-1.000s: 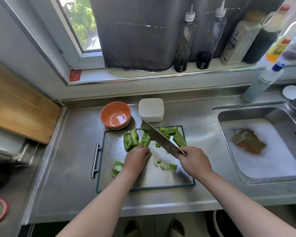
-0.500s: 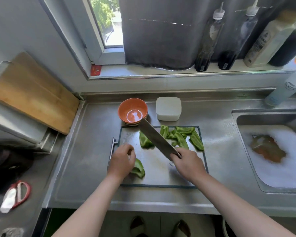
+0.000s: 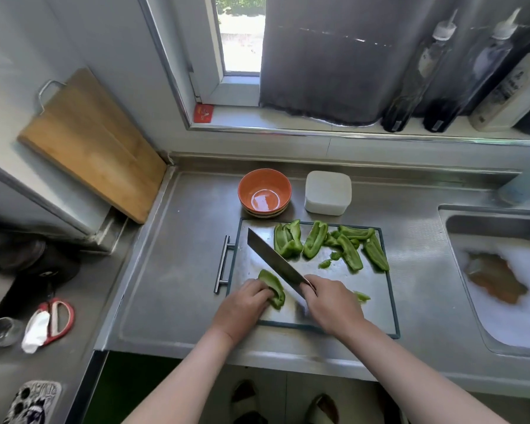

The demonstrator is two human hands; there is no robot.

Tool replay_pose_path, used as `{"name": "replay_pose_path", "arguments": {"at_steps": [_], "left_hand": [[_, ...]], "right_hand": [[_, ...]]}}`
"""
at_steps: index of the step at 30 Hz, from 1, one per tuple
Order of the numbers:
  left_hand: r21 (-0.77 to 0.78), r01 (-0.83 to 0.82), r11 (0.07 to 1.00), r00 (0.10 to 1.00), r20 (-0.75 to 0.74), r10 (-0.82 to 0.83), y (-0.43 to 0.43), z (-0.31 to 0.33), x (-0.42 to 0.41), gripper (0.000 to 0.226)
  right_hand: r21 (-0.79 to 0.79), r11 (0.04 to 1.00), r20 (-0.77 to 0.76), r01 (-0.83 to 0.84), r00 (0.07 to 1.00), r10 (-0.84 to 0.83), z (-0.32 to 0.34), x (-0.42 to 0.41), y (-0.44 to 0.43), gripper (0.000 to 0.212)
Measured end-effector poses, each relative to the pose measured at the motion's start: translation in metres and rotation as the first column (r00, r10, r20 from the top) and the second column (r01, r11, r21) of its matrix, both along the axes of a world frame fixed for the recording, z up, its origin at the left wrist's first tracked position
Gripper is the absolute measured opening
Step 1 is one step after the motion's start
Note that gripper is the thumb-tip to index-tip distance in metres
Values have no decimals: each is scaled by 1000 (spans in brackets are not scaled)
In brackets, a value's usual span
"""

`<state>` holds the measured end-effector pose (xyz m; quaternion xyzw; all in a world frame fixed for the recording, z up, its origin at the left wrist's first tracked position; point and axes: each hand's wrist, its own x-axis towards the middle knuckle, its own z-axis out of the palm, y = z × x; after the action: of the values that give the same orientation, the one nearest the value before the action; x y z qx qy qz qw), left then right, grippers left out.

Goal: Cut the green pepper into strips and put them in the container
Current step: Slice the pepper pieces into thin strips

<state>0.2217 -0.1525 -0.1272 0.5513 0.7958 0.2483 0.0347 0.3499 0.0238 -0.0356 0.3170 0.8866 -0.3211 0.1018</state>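
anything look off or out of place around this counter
Nothing spilled or broken. Two oddities: the sink holds foam with a brown thing lying in it, and the red scissors at far left have a white wad against one handle. Left hand holds a pepper piece, right hand the knife.

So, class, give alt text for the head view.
A person's left hand holds a green pepper piece on a steel cutting board while the right hand grips a cleaver. More pepper pieces lie behind, near a white container.
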Motion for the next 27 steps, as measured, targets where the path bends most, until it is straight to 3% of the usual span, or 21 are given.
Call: {"name": "replay_pose_path", "arguments": {"at_steps": [6, 14, 21, 27], "left_hand": [[82, -31, 996, 998, -51, 36, 17, -4, -7, 26], [123, -18, 992, 998, -60, 26, 22, -11, -10, 17], [117, 17, 993, 999, -41, -12, 24, -8, -9, 27], [99, 39, 994, 999, -37, -35, 23, -6, -12, 26]], "right_hand": [[93, 992, -67, -85, 994, 91, 10, 7, -13, 27], [227, 960, 43, -163, 987, 158, 14, 7, -19, 30], [262, 950, 119, -170, 983, 143, 15, 6, -26, 25], [191, 969, 207, -156, 972, 116, 16, -2, -27, 12]]}}
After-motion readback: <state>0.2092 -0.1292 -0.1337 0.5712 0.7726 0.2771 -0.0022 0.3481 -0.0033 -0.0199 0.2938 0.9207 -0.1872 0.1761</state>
